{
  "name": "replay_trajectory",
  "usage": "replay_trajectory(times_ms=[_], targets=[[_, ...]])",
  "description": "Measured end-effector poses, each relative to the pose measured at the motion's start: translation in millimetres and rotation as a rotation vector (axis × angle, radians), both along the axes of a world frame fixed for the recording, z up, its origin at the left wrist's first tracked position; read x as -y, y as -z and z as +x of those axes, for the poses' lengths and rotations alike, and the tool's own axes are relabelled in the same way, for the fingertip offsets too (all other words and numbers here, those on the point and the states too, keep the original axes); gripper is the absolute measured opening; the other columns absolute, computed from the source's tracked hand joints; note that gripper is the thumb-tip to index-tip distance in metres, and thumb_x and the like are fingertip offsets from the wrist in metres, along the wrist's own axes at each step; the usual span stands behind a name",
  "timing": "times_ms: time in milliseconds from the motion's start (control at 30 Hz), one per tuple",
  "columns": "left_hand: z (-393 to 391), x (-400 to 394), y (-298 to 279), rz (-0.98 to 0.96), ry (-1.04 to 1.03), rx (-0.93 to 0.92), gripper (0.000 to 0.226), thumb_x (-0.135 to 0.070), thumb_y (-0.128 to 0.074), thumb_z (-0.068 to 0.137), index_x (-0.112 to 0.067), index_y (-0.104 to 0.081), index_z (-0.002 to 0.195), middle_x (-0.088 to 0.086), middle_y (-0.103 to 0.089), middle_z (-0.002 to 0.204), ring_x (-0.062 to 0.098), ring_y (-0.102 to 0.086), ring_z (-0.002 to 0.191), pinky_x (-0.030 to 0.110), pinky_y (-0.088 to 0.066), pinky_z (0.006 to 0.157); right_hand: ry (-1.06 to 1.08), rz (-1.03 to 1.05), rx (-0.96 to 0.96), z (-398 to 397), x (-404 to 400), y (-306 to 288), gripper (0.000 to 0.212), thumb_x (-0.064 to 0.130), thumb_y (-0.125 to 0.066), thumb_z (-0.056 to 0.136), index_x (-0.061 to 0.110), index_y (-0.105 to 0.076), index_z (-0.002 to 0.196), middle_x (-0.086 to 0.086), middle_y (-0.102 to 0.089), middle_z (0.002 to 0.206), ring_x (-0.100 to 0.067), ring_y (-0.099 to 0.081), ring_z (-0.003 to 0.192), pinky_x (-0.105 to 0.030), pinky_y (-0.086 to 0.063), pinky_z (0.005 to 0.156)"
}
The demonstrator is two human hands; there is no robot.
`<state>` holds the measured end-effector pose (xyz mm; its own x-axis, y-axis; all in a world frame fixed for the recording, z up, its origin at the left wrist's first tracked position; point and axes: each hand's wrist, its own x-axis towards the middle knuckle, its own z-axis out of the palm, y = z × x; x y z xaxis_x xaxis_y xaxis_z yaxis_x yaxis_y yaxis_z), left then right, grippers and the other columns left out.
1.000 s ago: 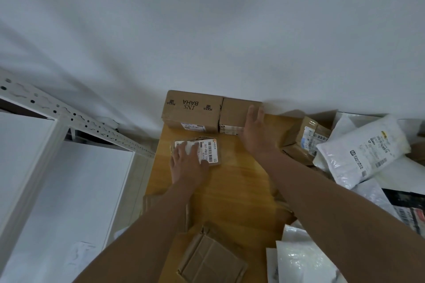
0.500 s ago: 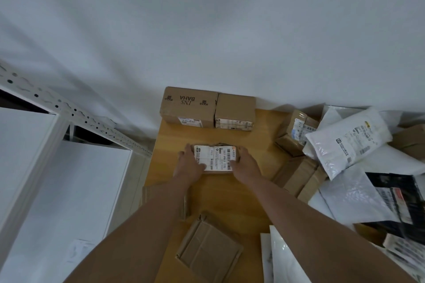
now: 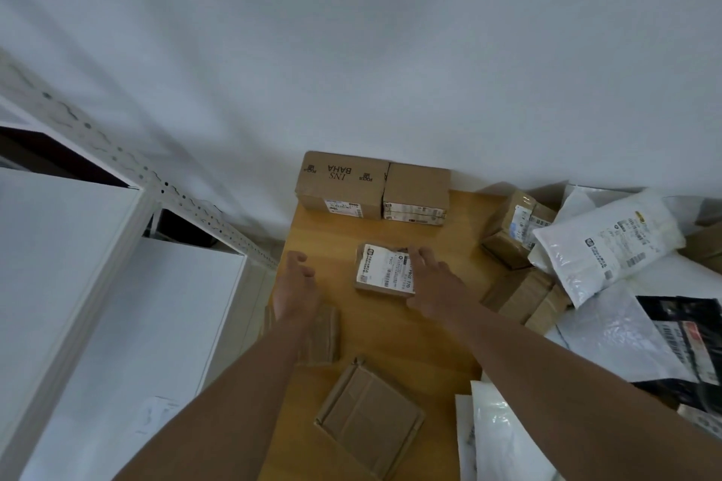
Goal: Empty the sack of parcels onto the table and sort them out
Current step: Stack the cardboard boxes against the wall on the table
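Observation:
A small brown box with a white shipping label [image 3: 385, 271] lies on the wooden table [image 3: 394, 336]. My right hand [image 3: 431, 285] grips its right side, fingers over the far corner and thumb at the near edge. My left hand [image 3: 295, 283] hovers to the left of the box, apart from it, fingers loosely curled and holding nothing. Two larger brown boxes [image 3: 344, 183] [image 3: 416, 189] stand side by side against the wall at the back. A pile of parcels fills the table's right side, with a white poly bag [image 3: 605, 242] on top.
A flat cardboard parcel [image 3: 369, 418] lies near me, and a brown box [image 3: 324, 332] sits partly under my left forearm. Brown boxes [image 3: 515, 223] [image 3: 523, 297], a black bag [image 3: 687, 340] and white bags [image 3: 504, 437] lie on the right. White metal shelving [image 3: 117, 168] stands left of the table.
My left hand has let go of the small labelled box and drawn back to the left. The box has turned on the table under my right hand.

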<state>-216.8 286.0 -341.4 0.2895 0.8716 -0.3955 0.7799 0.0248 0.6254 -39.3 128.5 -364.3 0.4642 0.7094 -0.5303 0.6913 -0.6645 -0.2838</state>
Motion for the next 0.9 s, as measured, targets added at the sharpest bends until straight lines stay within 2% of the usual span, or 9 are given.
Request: replay_trajectory(times_ms=[67, 133, 200, 300, 367, 433, 533, 700, 900], targets=[[-9, -8, 0, -0.047, -0.074, 0.082, 0.034, 0.001, -0.044, 0.092, -0.017, -0.049, 0.120, 0.010, -0.063, 0.112, 0.026, -0.058, 0.099, 0.047, -0.054, 0.084, -0.001, 0.107, -0.015, -1, -14, -9, 0.110, 0.034, -0.072, 0.079, 0.023, 0.006, 0.155, -0.002, -0.016, 0.157, -0.025, -0.044, 0.122, -0.038, -0.053, 0.088], [-15, -14, -1, -0.008, -0.071, 0.040, 0.032, -0.002, -0.043, 0.094, -0.015, -0.049, 0.123, 0.011, -0.063, 0.115, 0.026, -0.058, 0.101, 0.045, -0.053, 0.086, -0.029, 0.234, -0.014, 3, -32, -23, 0.109, 0.035, -0.072, 0.077, 0.026, 0.003, 0.155, -0.002, -0.026, 0.150, -0.020, -0.049, 0.111, -0.032, -0.056, 0.076], [-19, -19, -3, -0.009, 0.011, -0.110, 0.033, -0.021, -0.046, 0.098, -0.016, -0.045, 0.131, 0.014, -0.059, 0.125, 0.029, -0.057, 0.107, 0.043, -0.050, 0.089, -0.091, 0.316, 0.034, 10, -53, -42, 0.103, 0.037, -0.072, 0.076, 0.026, -0.005, 0.154, -0.005, -0.029, 0.146, -0.020, -0.052, 0.106, -0.031, -0.057, 0.067], [-28, -22, -7, -0.157, 0.260, -0.529, 0.078, -0.067, -0.050, 0.084, -0.026, -0.031, 0.147, 0.012, -0.028, 0.154, 0.038, -0.027, 0.140, 0.061, -0.027, 0.110, -0.137, 0.364, 0.135, 22, -88, -63, 0.097, 0.038, -0.072, 0.077, 0.027, -0.011, 0.152, -0.008, -0.026, 0.147, -0.027, -0.049, 0.115, -0.037, -0.058, 0.072], [-28, -15, -4, -0.294, 0.374, -0.620, 0.103, -0.085, -0.047, 0.069, -0.032, -0.020, 0.152, 0.007, -0.007, 0.161, 0.040, -0.003, 0.147, 0.069, -0.013, 0.111, -0.102, 0.345, 0.173, 30, -109, -71, 0.096, 0.039, -0.073, 0.078, 0.029, -0.013, 0.152, -0.008, -0.024, 0.149, -0.031, -0.046, 0.120, -0.043, -0.056, 0.082], [-28, -5, 8, -0.342, 0.488, -0.670, 0.125, -0.100, -0.041, 0.048, -0.036, -0.015, 0.152, 0.003, -0.003, 0.162, 0.039, 0.003, 0.147, 0.070, -0.014, 0.109, -0.079, 0.298, 0.165, 38, -129, -73, 0.095, 0.040, -0.075, 0.079, 0.028, -0.015, 0.152, -0.008, -0.021, 0.151, -0.034, -0.043, 0.125, -0.046, -0.055, 0.087], [-27, 7, 11, -0.329, 0.544, -0.654, 0.126, -0.092, -0.055, 0.047, -0.032, -0.016, 0.151, 0.004, 0.001, 0.161, 0.039, 0.003, 0.146, 0.064, -0.021, 0.110, -0.076, 0.246, 0.142, 46, -153, -72, 0.095, 0.037, -0.076, 0.079, 0.027, -0.015, 0.153, -0.009, -0.020, 0.151, -0.036, -0.039, 0.128, -0.046, -0.052, 0.089], [-15, 10, -5, -0.095, 0.467, -0.519, 0.077, -0.072, -0.049, 0.080, -0.028, -0.033, 0.142, 0.002, -0.008, 0.156, 0.031, -0.011, 0.142, 0.058, -0.033, 0.105, -0.068, 0.185, 0.122, 56, -174, -64, 0.096, 0.033, -0.074, 0.081, 0.026, -0.012, 0.154, -0.013, -0.015, 0.155, -0.040, -0.038, 0.128, -0.048, -0.048, 0.097], [6, -2, -1, 0.009, 0.461, -0.474, 0.080, -0.075, -0.050, 0.078, -0.027, -0.036, 0.141, 0.001, -0.016, 0.151, 0.027, -0.017, 0.138, 0.051, -0.033, 0.105, -0.075, 0.203, 0.071, 58, -176, -59, 0.100, 0.047, -0.074, 0.080, 0.028, -0.009, 0.154, -0.009, -0.008, 0.158, -0.039, -0.039, 0.131, -0.048, -0.048, 0.099]])
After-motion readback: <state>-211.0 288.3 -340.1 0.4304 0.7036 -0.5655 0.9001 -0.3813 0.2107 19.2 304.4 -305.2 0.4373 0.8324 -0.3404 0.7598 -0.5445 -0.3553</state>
